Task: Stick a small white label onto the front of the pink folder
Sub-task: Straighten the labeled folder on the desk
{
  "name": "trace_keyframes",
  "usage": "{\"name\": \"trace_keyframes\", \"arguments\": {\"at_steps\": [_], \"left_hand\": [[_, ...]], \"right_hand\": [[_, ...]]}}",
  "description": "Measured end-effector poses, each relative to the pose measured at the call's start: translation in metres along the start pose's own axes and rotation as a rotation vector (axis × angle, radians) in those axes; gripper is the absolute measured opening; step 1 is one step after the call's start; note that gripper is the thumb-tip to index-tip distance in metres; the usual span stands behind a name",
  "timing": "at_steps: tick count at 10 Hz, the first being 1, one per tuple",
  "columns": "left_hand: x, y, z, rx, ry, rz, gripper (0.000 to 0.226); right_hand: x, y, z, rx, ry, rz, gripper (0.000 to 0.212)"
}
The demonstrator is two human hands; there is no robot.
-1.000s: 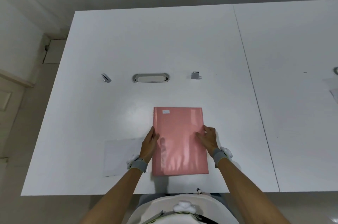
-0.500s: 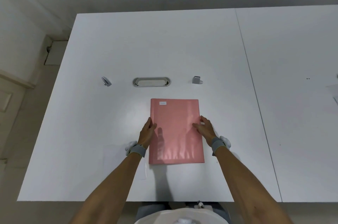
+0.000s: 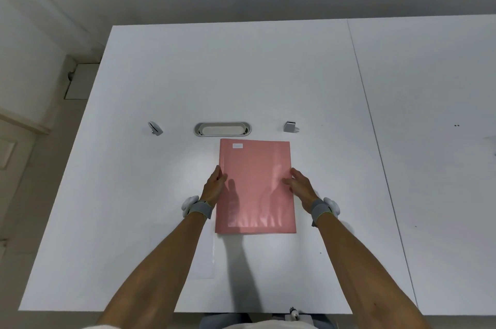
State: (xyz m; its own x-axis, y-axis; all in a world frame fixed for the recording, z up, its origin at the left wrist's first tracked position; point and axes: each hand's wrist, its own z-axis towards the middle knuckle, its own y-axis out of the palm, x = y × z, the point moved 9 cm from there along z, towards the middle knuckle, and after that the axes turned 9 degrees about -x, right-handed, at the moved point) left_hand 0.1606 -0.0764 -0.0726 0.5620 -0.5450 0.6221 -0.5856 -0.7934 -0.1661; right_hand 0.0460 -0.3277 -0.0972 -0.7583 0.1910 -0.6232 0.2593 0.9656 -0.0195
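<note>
Head view: the pink folder (image 3: pixel 255 186) lies flat and closed on the white table (image 3: pixel 161 65), about midway along its near half, its far edge just short of the oval cable port (image 3: pixel 222 129). A small white label (image 3: pixel 237 145) sits on the cover at the far left corner, apparently stuck flat, so the labelling itself looks done. The left hand (image 3: pixel 214 186) rests against the folder's left edge and the right hand (image 3: pixel 299 185) against its right edge, fingers loosely extended on the cover; neither is closed around anything. A pale sheet (image 3: pixel 204 259), perhaps the label backing, lies near the table's near edge. What seems left is only letting go
</note>
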Motion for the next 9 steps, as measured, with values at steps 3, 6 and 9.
{"name": "trace_keyframes", "arguments": {"at_steps": [3, 6, 9], "left_hand": [[0.012, -0.004, 0.008, 0.017, -0.022, 0.015, 0.056], [0.012, -0.002, 0.020, 0.030, -0.015, 0.075, 0.042], [0.062, -0.033, -0.006, 0.092, 0.068, 0.226, 0.058]], "right_hand": [[-0.011, 0.001, 0.013, -0.032, 0.013, 0.014, 0.068], [-0.015, 0.000, 0.014, -0.042, 0.011, -0.005, 0.070], [-0.055, -0.006, -0.013, -0.047, -0.027, -0.426, 0.069]]}}
